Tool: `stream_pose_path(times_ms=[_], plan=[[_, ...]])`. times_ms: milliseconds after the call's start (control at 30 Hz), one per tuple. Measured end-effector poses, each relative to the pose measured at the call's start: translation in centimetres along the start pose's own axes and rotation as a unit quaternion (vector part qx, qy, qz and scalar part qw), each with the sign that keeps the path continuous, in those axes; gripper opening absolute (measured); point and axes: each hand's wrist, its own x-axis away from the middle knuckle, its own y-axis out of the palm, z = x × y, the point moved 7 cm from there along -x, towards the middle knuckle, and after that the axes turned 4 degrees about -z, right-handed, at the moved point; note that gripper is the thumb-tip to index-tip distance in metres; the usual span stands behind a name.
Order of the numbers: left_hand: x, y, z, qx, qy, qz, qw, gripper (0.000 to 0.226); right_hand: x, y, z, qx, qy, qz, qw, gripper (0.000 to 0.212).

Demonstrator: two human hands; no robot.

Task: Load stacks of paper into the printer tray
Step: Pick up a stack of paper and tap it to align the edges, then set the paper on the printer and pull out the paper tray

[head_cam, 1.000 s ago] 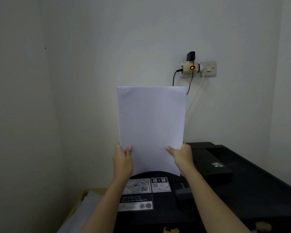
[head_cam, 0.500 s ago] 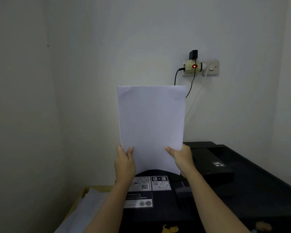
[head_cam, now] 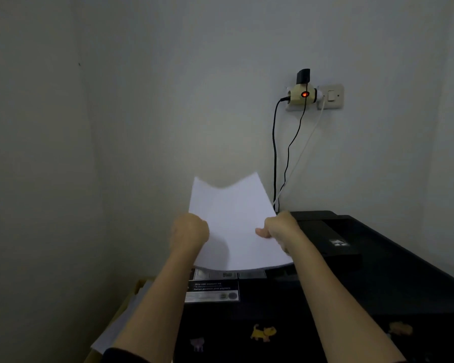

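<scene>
Your left hand [head_cam: 190, 233] and right hand [head_cam: 279, 227] pinch the paper [head_cam: 233, 226] by its side edges above the printer [head_cam: 325, 258] — it sags mid-sheet, so it could buckle or enter the tray crooked.

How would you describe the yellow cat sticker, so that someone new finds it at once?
Start at the black printer below the wall socket. Come down its dark front, under the white label. The yellow cat sticker sits low between the two forearms; the stickers beside it are dim, and it alone is bright yellow.
</scene>
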Motion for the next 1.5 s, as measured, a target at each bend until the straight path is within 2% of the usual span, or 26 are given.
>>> stream_pose_path(times_ms=[67, 167, 300, 400, 467, 600, 667, 733, 800, 900, 967, 1033, 1133, 1200, 1267, 1367, 1500], plan=[[0.3, 1.9, -1.0, -0.084, 0.001, -0.062, 0.995, 0.033, 0.3, 0.7, 1.1, 0.112, 0.036, -0.027, 0.993, 0.045], [0.5, 4.0, -2.6, -0.115, -0.017, -0.1, 0.988, 0.035, 0.7, 1.7, 2.5, 0.25, 0.05, -0.056, 0.965, 0.05], [0.7, 3.7, -3.0, -0.119, -0.034, -0.077, 0.989, 0.033, 0.8, 2.1, 2.3, 0.318, 0.043, -0.039, 0.946, 0.043], [1.1, 3.2, -2.7, -0.161, -0.036, -0.061, 0.984, 0.031, 1.7, 1.9, 1.4, 0.441, 0.027, -0.003, 0.897, 0.04], [1.2, 3.3, -2.7, -0.205, -0.04, -0.064, 0.976, 0.032, 1.9, 1.8, 1.4, 0.483, 0.023, 0.014, 0.875, 0.041], [1.5, 3.4, -3.3, -0.267, -0.069, -0.067, 0.959, 0.053, 2.6, 2.1, 1.5, 0.471, 0.0, 0.038, 0.881, 0.035], [1.7, 3.4, -3.1, -0.231, -0.046, -0.04, 0.971, 0.055, 3.3, 2.5, 1.4, 0.46, -0.038, 0.049, 0.886, 0.036], [2.4, 3.1, -2.2, -0.157, 0.01, 0.014, 0.987, 0.053, 4.3, 2.4, 1.1, 0.43, -0.09, 0.066, 0.896, 0.042], [3.9, 2.6, -0.8, -0.074, 0.091, 0.09, 0.989, 0.055, 5.9, 1.4, 0.8, 0.37, -0.144, 0.097, 0.913, 0.045], [7.6, 2.8, 1.4, 0.035, 0.233, 0.172, 0.957, 0.053, 9.2, -0.9, 1.0, 0.261, -0.221, 0.17, 0.924, 0.045], [10.7, 3.6, 2.1, 0.095, 0.309, 0.21, 0.923, 0.046, 11.8, -2.2, 2.2, 0.196, -0.261, 0.226, 0.918, 0.043], [13.9, 4.9, 1.9, 0.144, 0.342, 0.223, 0.901, 0.045, 14.2, -2.8, 3.9, 0.172, -0.307, 0.266, 0.897, 0.042], [18.1, 8.1, 0.8, 0.186, 0.366, 0.206, 0.888, 0.041, 16.8, -3.5, 7.7, 0.174, -0.374, 0.316, 0.854, 0.038], [20.5, 10.4, -0.2, 0.191, 0.373, 0.191, 0.888, 0.035, 17.9, -4.3, 10.7, 0.174, -0.392, 0.325, 0.843, 0.039], [22.5, 13.0, -1.3, 0.174, 0.374, 0.168, 0.895, 0.03, 18.6, -5.0, 13.9, 0.171, -0.384, 0.316, 0.851, 0.04], [24.6, 17.3, -3.2, 0.145, 0.343, 0.102, 0.922, 0.026, 18.9, -6.0, 19.0, 0.154, -0.305, 0.295, 0.892, 0.038], [24.6, 22.1, -6.4, 0.134, 0.156, -0.016, 0.978, 0.028, 18.0, -7.2, 25.9, 0.116, -0.094, 0.252, 0.956, 0.035]])
